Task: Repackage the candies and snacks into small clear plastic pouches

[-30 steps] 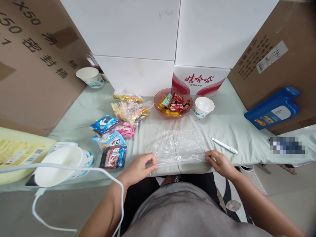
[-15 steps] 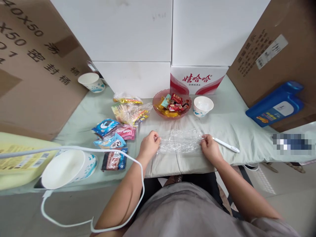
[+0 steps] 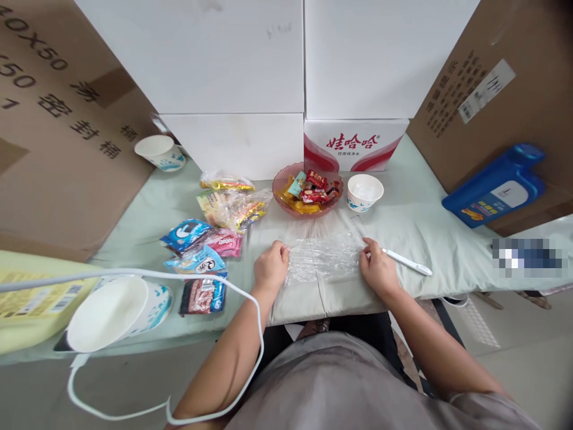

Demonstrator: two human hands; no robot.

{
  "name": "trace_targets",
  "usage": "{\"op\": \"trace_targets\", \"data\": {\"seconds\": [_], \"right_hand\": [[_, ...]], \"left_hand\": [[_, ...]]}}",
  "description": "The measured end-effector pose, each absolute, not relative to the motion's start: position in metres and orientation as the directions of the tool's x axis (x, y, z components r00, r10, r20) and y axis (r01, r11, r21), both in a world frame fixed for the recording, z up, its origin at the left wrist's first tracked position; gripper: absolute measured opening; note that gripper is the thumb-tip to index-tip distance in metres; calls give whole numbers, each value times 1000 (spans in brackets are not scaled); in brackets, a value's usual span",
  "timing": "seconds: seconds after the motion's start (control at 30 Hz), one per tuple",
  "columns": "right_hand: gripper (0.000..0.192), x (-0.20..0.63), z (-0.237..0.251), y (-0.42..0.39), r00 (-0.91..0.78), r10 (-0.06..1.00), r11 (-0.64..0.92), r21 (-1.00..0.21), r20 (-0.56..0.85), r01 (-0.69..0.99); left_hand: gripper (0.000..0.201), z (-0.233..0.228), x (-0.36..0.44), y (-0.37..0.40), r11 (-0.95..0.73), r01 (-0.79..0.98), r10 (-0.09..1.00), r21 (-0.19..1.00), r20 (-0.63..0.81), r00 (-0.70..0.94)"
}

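A crinkled sheet of clear plastic film point(image 3: 323, 258) stretches over the cloth between my two hands; whether it is a bag I cannot tell. Its left end is pinched in my left hand point(image 3: 272, 263), and the right end is in the closed fingers of my right hand point(image 3: 378, 266). Just past the film stands a pink glass bowl point(image 3: 286, 206) with wrapped sweets point(image 3: 314, 194) in it. A white pen-like stick point(image 3: 408, 261) lies right beside my right hand. Left of my left hand are several snack packets point(image 3: 203, 295).
Paper cups stand right of the bowl point(image 3: 364, 194), at the back left point(image 3: 161, 153) and at the front left point(image 3: 110, 313). White boxes point(image 3: 233, 143) wall the back. A blue bottle point(image 3: 496, 188) leans at right. A white cable point(image 3: 188, 276) crosses my left arm.
The whole view has shifted slightly left. My fingers have moved a little on the film's ends, and the film stays stretched between both hands.
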State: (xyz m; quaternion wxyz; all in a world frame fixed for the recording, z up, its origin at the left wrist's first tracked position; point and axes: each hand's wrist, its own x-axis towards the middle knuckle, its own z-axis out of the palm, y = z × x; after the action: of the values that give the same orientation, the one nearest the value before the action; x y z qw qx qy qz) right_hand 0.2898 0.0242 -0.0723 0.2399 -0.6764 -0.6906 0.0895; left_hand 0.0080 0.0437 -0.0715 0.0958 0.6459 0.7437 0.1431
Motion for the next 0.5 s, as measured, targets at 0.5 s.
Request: {"op": "trace_targets", "data": {"seconds": [0.5], "right_hand": [[29, 276, -84, 81, 59, 969, 64, -476, 239, 877]], "left_hand": [[19, -79, 11, 40, 106, 953, 985, 285, 100, -139]]}}
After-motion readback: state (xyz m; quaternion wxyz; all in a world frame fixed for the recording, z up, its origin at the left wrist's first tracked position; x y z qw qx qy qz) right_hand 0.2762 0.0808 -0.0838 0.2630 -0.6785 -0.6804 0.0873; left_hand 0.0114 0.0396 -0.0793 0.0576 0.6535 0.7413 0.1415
